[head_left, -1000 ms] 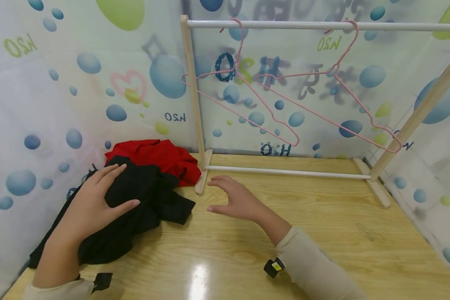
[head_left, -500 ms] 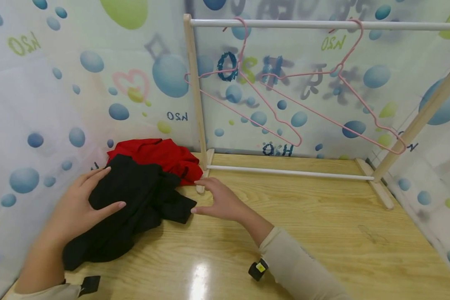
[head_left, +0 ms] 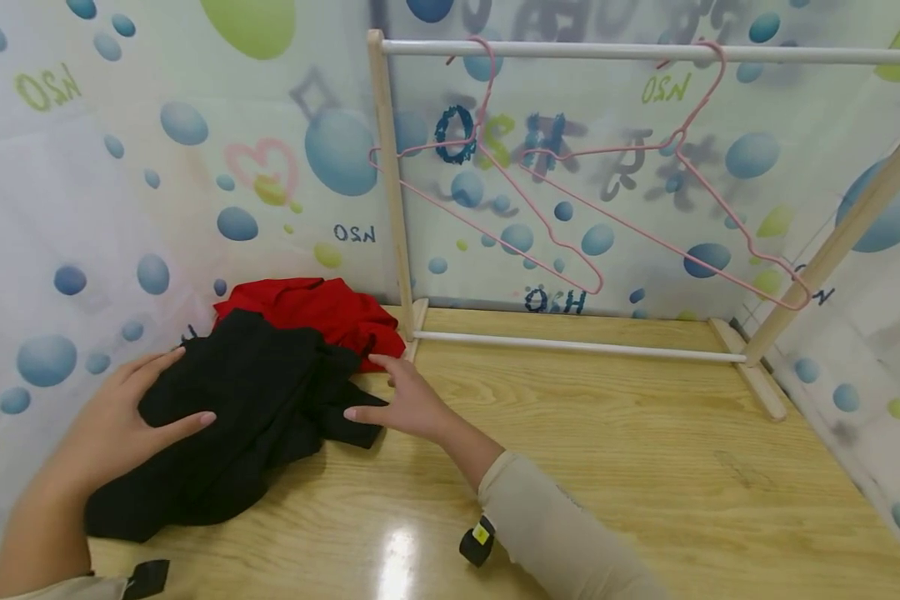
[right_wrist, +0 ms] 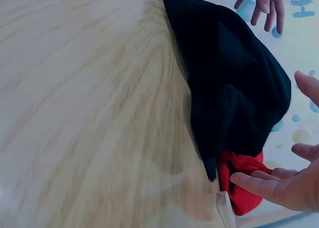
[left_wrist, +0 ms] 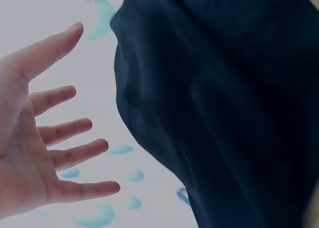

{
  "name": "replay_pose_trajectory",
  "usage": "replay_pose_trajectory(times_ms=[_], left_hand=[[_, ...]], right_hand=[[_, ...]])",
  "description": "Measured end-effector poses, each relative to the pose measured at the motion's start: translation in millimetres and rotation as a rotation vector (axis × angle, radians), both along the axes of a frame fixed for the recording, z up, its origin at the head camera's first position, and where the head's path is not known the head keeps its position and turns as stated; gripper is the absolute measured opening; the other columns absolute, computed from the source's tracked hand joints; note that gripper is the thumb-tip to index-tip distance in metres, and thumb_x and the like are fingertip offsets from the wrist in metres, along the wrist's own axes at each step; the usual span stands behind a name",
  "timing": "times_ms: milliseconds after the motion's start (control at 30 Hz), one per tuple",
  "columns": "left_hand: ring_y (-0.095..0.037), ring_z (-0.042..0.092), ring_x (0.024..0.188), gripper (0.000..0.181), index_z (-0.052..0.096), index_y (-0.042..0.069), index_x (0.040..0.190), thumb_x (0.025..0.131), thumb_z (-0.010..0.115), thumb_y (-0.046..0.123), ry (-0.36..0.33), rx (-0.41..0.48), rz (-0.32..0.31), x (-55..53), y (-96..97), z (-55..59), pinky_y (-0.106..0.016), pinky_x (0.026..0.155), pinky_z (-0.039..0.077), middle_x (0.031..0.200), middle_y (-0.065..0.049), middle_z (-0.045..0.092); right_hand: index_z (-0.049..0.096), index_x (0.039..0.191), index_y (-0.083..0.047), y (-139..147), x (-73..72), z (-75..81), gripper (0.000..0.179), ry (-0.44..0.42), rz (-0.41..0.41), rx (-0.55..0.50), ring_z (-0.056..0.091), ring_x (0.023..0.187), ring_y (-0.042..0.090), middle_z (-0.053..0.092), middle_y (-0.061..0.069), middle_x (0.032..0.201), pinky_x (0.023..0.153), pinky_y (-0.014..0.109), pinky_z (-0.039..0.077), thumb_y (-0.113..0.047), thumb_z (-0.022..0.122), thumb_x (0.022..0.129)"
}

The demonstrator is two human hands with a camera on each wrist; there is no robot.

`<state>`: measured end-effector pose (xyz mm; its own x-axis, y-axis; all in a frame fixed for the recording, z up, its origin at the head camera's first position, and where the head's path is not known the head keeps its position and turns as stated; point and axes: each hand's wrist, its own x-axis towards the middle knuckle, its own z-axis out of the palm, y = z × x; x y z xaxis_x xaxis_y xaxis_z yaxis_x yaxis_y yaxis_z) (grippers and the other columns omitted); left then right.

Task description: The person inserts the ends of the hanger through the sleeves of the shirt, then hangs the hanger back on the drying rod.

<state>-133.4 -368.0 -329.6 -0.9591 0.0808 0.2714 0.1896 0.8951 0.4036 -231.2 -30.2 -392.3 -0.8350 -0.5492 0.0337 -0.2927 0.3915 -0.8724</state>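
A crumpled black garment (head_left: 247, 408) lies heaped on the left of the table, in front of a red garment (head_left: 307, 308). My left hand (head_left: 116, 425) hovers over the black cloth's left side, fingers spread; the left wrist view shows a gap between that hand (left_wrist: 45, 123) and the dark fabric (left_wrist: 209, 98). At the heap's right end is my right hand (head_left: 412, 400), thumb and fingers apart, holding nothing. In the right wrist view its fingers (right_wrist: 259, 185) appear in front of the red cloth (right_wrist: 244, 200); whether they touch it I cannot tell.
A wooden rack with a white top rail (head_left: 585, 50) stands behind, its foot (head_left: 750, 392) on the table at right. Two pink hangers hang from it, a left hanger (head_left: 487, 167) and a right hanger (head_left: 682, 167). Bubble-printed sheeting (head_left: 165, 192) surrounds the wooden table (head_left: 607, 417).
Both hands have moved left, the left one toward the outer side of the black garment and the right one up to its right end. The hangers hang as before.
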Motion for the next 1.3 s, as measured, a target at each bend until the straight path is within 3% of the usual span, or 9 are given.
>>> replay_pose_trajectory(times_ms=[100,300,533,767,967,1100,1300], left_hand=[[-0.059,0.031,0.122,0.095,0.029,-0.003,0.15,0.08,0.079,0.038,-0.037,-0.011,0.034,-0.4,-10.1,-3.4,-0.077,0.09,0.027,0.141,-0.04,0.031],[-0.061,0.039,0.11,0.096,0.027,-0.004,0.15,0.082,0.077,0.043,-0.093,-0.044,0.087,-0.4,-29.0,-12.4,-0.077,0.08,0.033,0.14,-0.041,0.032],[-0.065,0.038,0.113,0.1,0.018,-0.007,0.151,0.084,0.076,0.04,-0.205,-0.026,0.019,-5.3,-45.3,-24.9,-0.075,0.084,0.035,0.141,-0.045,0.028],[-0.072,0.035,0.111,0.102,0.001,0.006,0.156,0.088,0.072,0.032,-0.341,0.125,-0.047,-10.0,-43.2,-36.8,-0.069,0.075,0.046,0.148,-0.043,0.012],[-0.069,0.028,0.119,0.095,-0.002,0.014,0.157,0.092,0.068,0.025,-0.409,0.334,-0.082,-14.9,-30.0,-44.9,-0.064,0.074,0.05,0.148,-0.04,0.011],[-0.07,0.019,0.123,0.094,-0.002,0.013,0.156,0.093,0.067,0.023,-0.446,0.426,-0.089,-18.2,-17.7,-49.5,-0.071,0.079,0.044,0.149,-0.04,0.007],[-0.068,0.019,0.124,0.092,0.002,0.012,0.156,0.092,0.067,0.022,-0.421,0.479,-0.11,-19.4,-4.1,-49.0,-0.078,0.087,0.032,0.151,-0.039,0.006]], right_hand=[[0.032,0.152,-0.016,-11,-1.6,-2.7,0.088,-0.05,-0.038,-0.023,0.041,0.133,0.034,0.034,0.003,0.153,0.101,0.044,0.044,-0.046,0.076,0.081],[0.03,0.153,-0.019,-31,-4.5,-6.2,0.092,-0.065,-0.11,-0.003,0.033,0.139,0.026,0.032,0.003,0.155,0.107,0.048,0.036,-0.052,0.075,0.079],[0.028,0.154,-0.02,-51,-9.6,-9.0,0.096,-0.104,-0.195,-0.012,0.035,0.137,0.024,0.033,0.002,0.155,0.106,0.048,0.038,-0.055,0.075,0.077],[0.025,0.154,-0.03,-70,-12.7,-7.2,0.1,-0.118,-0.205,0.015,0.033,0.139,0.025,0.031,-0.001,0.155,0.105,0.052,0.038,-0.061,0.075,0.073],[0.032,0.151,-0.027,-83,-10.5,-8.0,0.095,-0.217,-0.211,-0.151,0.038,0.134,0.018,0.039,-0.007,0.15,0.107,0.044,0.037,-0.045,0.083,0.073],[0.038,0.147,-0.025,-87,-6.6,-10.6,0.091,-0.274,-0.245,-0.261,0.042,0.128,0.015,0.044,-0.009,0.143,0.106,0.039,0.038,-0.032,0.088,0.071],[0.045,0.14,-0.022,-83,-2.7,-14.7,0.084,-0.357,-0.264,-0.415,0.049,0.117,0.016,0.052,-0.009,0.13,0.103,0.038,0.04,-0.014,0.089,0.069]])
